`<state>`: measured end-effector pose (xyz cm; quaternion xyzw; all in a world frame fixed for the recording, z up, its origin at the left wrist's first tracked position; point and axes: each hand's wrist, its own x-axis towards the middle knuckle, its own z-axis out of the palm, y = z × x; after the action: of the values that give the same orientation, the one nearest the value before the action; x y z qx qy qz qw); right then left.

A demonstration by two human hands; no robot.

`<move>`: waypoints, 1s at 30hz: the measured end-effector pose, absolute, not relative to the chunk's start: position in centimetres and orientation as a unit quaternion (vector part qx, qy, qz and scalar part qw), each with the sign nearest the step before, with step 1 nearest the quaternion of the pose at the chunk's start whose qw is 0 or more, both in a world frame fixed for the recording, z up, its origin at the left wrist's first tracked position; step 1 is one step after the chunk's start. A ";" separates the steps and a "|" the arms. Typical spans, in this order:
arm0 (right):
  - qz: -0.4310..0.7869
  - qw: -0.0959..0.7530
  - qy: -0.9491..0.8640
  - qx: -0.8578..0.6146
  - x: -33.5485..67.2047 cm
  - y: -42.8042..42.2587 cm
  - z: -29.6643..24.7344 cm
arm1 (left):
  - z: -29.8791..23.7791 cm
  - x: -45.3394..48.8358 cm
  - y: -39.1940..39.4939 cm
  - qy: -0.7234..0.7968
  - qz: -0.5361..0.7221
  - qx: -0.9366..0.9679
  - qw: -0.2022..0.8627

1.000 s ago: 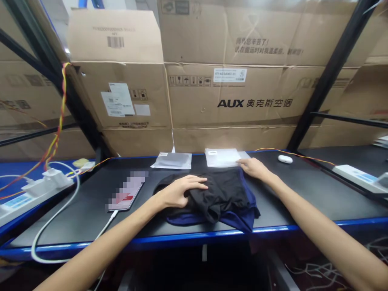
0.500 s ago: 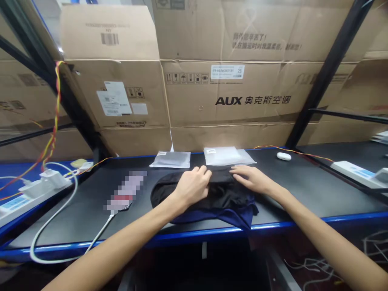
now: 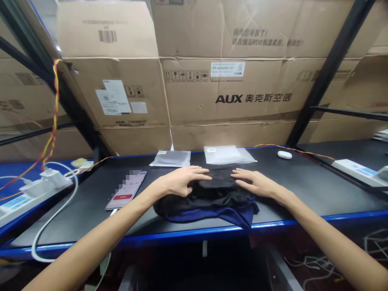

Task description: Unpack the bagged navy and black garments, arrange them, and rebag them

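Currently, my left hand and right hand are resting, fingers spread, on the black cloth on the desk; the blue cloth underneath is reaching the front edge, risking slipping off if I'm pulling carelessly.

Black cloth over navy cloth

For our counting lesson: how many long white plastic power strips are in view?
2. The left white plastic power strip lies at the picture's left edge; the right white plastic power strip lies at its right edge. Others may be hidden.
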<state>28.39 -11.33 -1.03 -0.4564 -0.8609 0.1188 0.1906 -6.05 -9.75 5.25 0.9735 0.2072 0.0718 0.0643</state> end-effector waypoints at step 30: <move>0.122 0.284 -0.814 -0.492 27.7 -12.4 -0.1 | 3.2 3.6 -12.0 0.388 0.136 0.910 0.043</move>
<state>27.68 -12.42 -0.14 -0.4923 -0.8137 0.1219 0.2840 3.55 -12.04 3.18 0.9105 0.3881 0.1363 0.0431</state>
